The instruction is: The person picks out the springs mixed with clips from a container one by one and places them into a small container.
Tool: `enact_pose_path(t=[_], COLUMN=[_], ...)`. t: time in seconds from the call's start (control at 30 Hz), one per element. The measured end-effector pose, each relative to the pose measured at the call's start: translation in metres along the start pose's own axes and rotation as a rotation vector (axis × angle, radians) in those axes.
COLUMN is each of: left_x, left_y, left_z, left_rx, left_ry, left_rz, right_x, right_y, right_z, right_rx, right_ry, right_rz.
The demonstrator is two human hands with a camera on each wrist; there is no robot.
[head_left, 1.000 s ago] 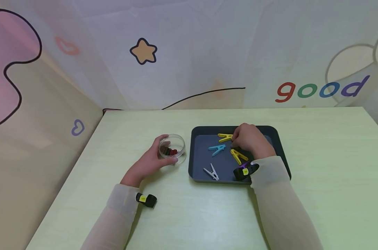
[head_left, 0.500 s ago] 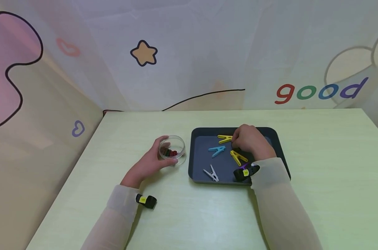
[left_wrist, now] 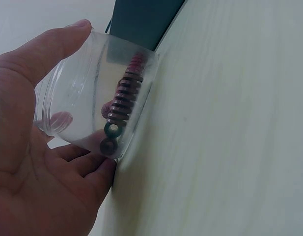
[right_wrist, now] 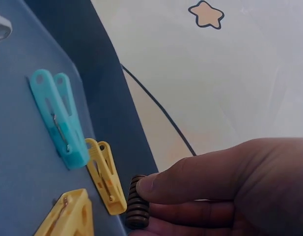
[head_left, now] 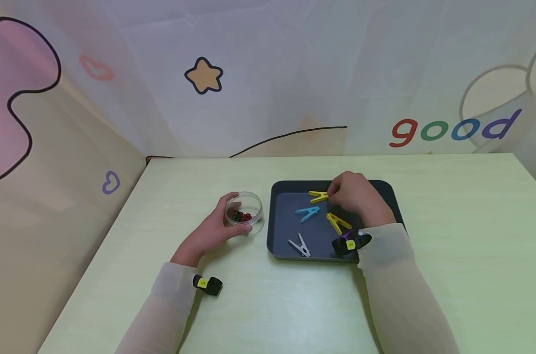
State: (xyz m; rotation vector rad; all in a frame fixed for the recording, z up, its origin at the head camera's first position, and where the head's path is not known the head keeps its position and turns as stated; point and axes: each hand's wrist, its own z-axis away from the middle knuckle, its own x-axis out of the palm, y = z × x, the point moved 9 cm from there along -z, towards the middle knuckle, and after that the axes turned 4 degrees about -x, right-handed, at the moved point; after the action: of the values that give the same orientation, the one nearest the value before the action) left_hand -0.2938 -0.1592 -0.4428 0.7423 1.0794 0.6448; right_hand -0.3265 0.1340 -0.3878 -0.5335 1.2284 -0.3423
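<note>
In the head view my left hand grips a clear round plastic jar left of the tray. Through its wall in the left wrist view, small ribbed coil springs, dark and red, lie at the bottom. Over the back of the dark grey tray, my right hand pinches a brown coil spring between thumb and fingers. Beside those fingers lies a yellow clothespin. A blue clothespin, another yellow clothespin and a white clothespin also lie in the tray.
Something purple, partly hidden by the right wrist camera, lies in the tray. The pale table meets a printed backdrop at its back and left edges.
My right hand has lifted a little and shifted slightly, and the brown spring is in its fingers now. The left hand and the jar have stayed put.
</note>
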Motion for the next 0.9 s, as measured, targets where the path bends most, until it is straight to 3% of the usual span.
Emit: enact_pose_path(t=[0.9], left_x=[0.001], left_y=[0.002], left_z=[0.001], left_rx=[0.009], left_ry=[-0.001], left_rz=[-0.005], right_x=[-0.013], right_y=[-0.034], right_z=[0.011], right_rx=[-0.126], right_ry=[0.091], right_rz=[0.047])
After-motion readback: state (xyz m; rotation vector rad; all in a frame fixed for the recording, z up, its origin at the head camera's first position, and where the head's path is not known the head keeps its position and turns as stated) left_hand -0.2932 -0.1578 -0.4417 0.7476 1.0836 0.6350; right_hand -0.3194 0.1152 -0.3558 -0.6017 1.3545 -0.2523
